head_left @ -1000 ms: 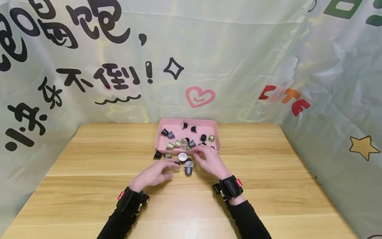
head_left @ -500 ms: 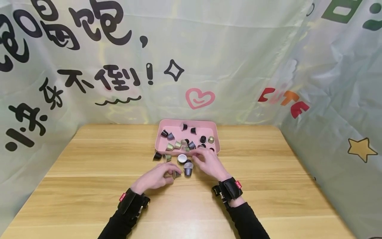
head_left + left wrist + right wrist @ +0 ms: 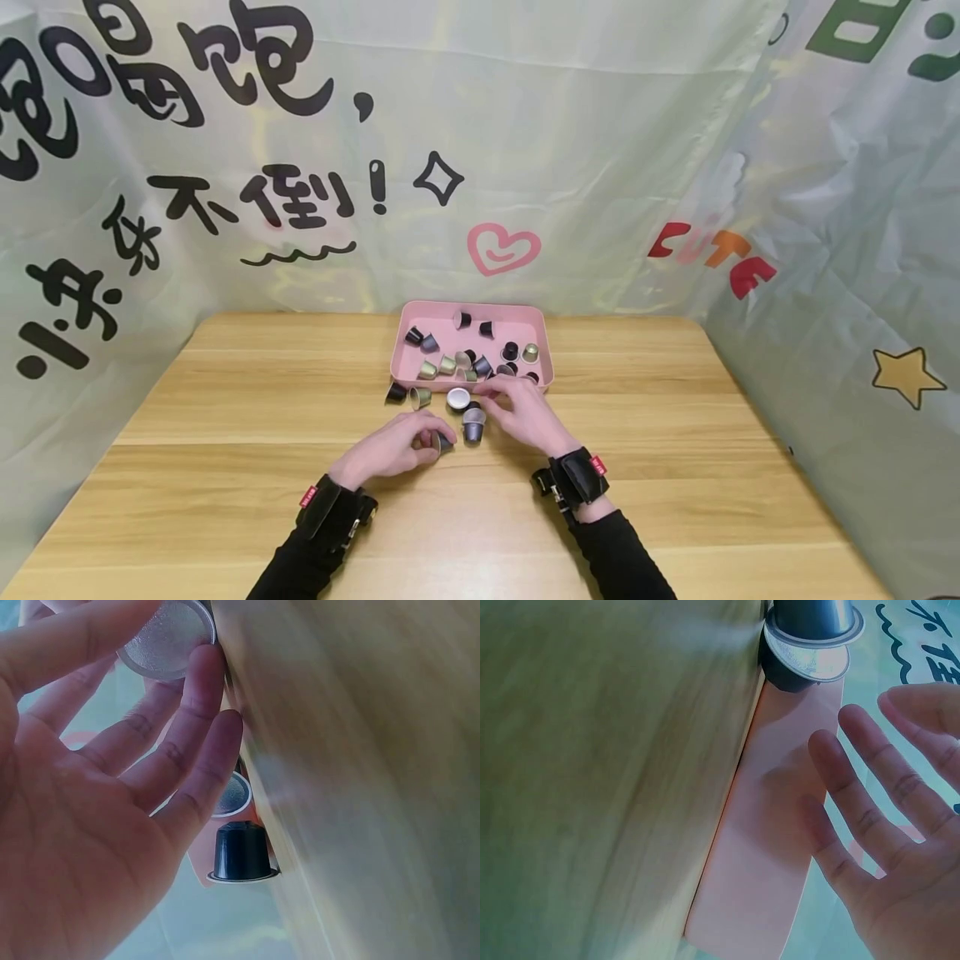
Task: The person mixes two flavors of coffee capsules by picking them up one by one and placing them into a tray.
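A pink tray (image 3: 414, 321) sits at the far middle of the wooden table (image 3: 225, 400) and holds a loose scatter of small coffee capsules (image 3: 480, 364) — black, gold and grey, most tipped on their sides. A few more lie on the wood just in front of it: a black capsule (image 3: 396, 391) and a gold capsule (image 3: 420, 397) side by side, then a foil-topped capsule (image 3: 458, 398) facing up, and a grey capsule (image 3: 472, 425) standing rim-up just nearer. Pale printed sheeting (image 3: 600, 150) with black characters, a pink heart and coloured letters hangs behind and to the right of the table.

The left hand (image 3: 390, 448) rests low on the table, its fingers curled round a small capsule (image 3: 442, 442) — in the left wrist view the fingertips (image 3: 201, 671) pinch its foil face. The right hand (image 3: 525, 412) lies near the tray's front edge, just right of the grey capsule, its fingers spread and relaxed, gripping nothing; the right wrist view shows them apart and straight
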`<state>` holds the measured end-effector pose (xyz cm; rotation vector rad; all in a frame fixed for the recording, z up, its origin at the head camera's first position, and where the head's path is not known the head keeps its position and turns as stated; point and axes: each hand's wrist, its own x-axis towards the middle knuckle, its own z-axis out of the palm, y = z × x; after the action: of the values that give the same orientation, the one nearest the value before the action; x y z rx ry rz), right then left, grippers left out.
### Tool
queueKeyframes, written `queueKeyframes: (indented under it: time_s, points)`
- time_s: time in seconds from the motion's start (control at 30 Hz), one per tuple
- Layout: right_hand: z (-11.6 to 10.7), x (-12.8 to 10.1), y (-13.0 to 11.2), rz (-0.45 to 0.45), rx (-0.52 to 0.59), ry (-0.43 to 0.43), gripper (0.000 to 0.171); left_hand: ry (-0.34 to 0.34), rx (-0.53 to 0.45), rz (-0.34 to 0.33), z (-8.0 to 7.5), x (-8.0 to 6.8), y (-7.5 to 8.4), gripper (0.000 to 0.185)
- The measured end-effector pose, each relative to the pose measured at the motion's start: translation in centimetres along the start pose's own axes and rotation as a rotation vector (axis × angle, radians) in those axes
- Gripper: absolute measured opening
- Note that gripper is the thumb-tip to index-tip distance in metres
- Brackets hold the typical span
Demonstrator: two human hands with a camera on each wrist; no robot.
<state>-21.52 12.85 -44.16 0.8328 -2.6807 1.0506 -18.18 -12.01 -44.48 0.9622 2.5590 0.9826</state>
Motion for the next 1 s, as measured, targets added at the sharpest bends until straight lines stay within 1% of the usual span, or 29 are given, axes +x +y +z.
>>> queueKeyframes:
  time_s: [0.2, 0.33, 0.43, 0.6, 0.77, 1.0]
  points:
    - [0.06, -0.10, 0.02, -0.023, -0.013, 0.000, 0.021, -0.018, -0.023, -0.009, 0.06, 0.03, -0.09, 0.029]
    - [0.05, -0.22, 0.00, -0.020, -0.016, -0.007, 0.022, -0.019, -0.040, 0.012, 0.14, 0.01, -0.05, 0.029]
    - [0.02, -0.29, -0.01, -0.017, -0.017, -0.014, 0.022, -0.015, -0.032, 0.018, 0.18, -0.01, 0.01, 0.027]
    - [0.06, -0.33, 0.01, -0.014, -0.019, -0.027, 0.021, -0.013, -0.009, 0.006, 0.18, -0.06, 0.06, 0.024]
    - [0.11, -0.35, 0.06, -0.015, -0.015, -0.032, 0.022, 0.007, -0.010, -0.004, 0.14, -0.10, 0.02, 0.024]
    - [0.10, -0.32, 0.09, -0.015, -0.013, -0.024, 0.023, 0.036, 0.013, -0.035, -0.08, -0.22, 0.20, 0.030]
